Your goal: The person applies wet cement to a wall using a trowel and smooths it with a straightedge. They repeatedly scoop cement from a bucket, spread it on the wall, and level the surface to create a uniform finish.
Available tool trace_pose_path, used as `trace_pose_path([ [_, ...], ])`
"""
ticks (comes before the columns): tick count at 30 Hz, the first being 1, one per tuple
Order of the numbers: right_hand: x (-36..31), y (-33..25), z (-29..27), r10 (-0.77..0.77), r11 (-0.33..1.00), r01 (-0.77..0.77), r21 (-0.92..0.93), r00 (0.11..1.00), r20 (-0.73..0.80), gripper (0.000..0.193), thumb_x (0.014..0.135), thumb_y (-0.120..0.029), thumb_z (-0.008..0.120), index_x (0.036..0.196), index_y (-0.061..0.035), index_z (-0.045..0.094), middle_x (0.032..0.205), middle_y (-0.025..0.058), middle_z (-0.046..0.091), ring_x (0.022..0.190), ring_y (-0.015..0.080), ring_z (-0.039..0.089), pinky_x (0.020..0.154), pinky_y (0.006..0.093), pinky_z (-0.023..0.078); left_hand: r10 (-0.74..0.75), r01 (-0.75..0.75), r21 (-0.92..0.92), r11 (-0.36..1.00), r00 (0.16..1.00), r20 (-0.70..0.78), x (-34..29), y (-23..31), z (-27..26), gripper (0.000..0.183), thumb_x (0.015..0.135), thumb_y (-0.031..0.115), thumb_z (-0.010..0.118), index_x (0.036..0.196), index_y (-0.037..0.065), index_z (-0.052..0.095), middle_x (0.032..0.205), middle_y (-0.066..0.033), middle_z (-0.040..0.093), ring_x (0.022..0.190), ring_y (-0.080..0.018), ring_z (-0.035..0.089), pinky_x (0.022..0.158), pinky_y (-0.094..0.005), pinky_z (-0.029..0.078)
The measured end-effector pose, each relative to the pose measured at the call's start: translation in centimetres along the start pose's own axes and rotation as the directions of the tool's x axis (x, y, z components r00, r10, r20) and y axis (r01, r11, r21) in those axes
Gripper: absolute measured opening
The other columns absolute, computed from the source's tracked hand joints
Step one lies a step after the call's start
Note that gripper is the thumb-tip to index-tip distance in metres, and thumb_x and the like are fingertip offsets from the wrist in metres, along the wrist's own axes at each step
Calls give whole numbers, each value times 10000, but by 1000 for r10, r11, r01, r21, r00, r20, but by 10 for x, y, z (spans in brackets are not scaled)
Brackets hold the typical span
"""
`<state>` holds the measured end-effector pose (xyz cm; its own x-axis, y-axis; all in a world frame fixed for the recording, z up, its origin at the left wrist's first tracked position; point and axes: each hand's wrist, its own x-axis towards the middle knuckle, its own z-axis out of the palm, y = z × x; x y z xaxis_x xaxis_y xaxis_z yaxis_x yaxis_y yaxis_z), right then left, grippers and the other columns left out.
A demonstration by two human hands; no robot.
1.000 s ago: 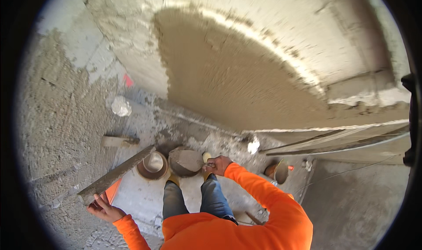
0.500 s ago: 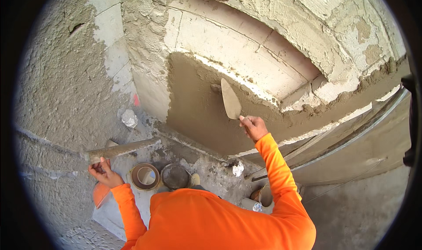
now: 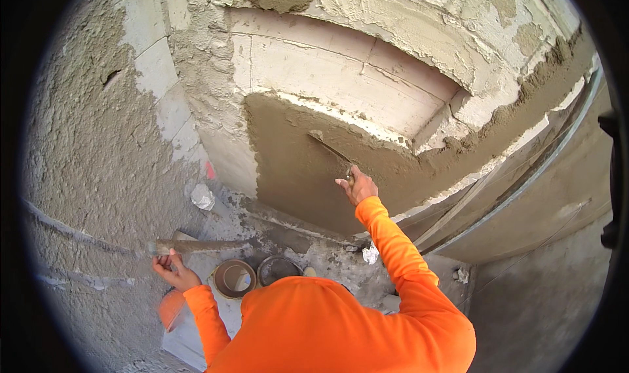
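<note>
My right hand (image 3: pixel 359 186) is closed around the handle of a pointing trowel (image 3: pixel 333 149). The blade shows nearly edge-on, its tip at the wet grey mortar (image 3: pixel 295 183) spread over the lower wall. A small lump of mortar (image 3: pixel 316 135) is at the tip. Over on the left, my left hand (image 3: pixel 178 273) grips the near end of a long, mortar-stained bar (image 3: pixel 213 245), which lies roughly level across the view. Its fingers are partly hidden behind the bar.
A recessed niche of pale blocks (image 3: pixel 321 58) sits above the mortar. Below the bar stand a brown bucket (image 3: pixel 219 283) and a dark round pan (image 3: pixel 262 269). Foil-wrapped pipe ends (image 3: pixel 203 196) and an orange curved object (image 3: pixel 171 307) are at the left. A metal rail (image 3: pixel 524 189) curves along the right.
The trowel has turned from showing its flat face to nearly edge-on, and my right hand has moved slightly left. The bar lies more level. The whole view has shifted a little.
</note>
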<state>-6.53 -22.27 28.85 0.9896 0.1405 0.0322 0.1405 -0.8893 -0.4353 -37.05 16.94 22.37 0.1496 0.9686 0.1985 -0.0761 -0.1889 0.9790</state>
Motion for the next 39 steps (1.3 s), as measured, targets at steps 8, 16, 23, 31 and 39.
trace_pose_path([
  [8, -18, 2, -16, 72, 997, -71, 18, 991, -112, 427, 861, -473, 704, 1049, -123, 548, 990, 163, 681, 965, 405, 645, 783, 504, 503, -18, 20, -60, 998, 999, 32, 0, 1, 3, 538, 974, 259, 651, 1383, 20, 395, 1132, -88, 507, 1021, -160, 516, 837, -302, 505],
  [16, -55, 23, -15, -15, 993, -43, -113, 884, -466, 372, 838, -427, 732, 1000, -136, 566, 930, 108, 585, 854, 361, 635, 669, 460, 500, -11, 12, -33, 999, 999, 32, 3, -2, 9, 512, 974, 247, 655, 1368, 43, 400, 1121, -70, 491, 1013, -154, 509, 820, -289, 497],
  [23, -75, 56, -25, 57, 989, -116, -97, 879, -473, 394, 831, -452, 733, 988, -128, 575, 904, 97, 589, 818, 367, 638, 664, 468, 501, -26, 26, 5, 1000, 1000, 6, 3, -5, 14, 512, 965, 236, 671, 1365, 51, 410, 1106, -57, 474, 1000, -152, 497, 807, -288, 494],
  [31, -58, 81, -82, 73, 991, -103, -89, 955, -288, 423, 874, -506, 663, 978, -105, 581, 900, 123, 683, 881, 392, 662, 743, 491, 513, 2, -3, 16, 1000, 999, 50, -3, 2, 28, 521, 964, 245, 674, 1360, 26, 415, 1085, -58, 468, 992, -158, 493, 797, -289, 499],
  [39, -27, 102, -140, 182, 979, -186, -83, 982, -57, 456, 862, -548, 631, 955, -102, 651, 785, 170, 683, 860, 404, 664, 793, 486, 504, 1, 0, -8, 1000, 991, 132, -5, -5, 42, 545, 957, 272, 685, 1371, 54, 406, 1117, -55, 443, 997, -156, 487, 801, -302, 494],
])
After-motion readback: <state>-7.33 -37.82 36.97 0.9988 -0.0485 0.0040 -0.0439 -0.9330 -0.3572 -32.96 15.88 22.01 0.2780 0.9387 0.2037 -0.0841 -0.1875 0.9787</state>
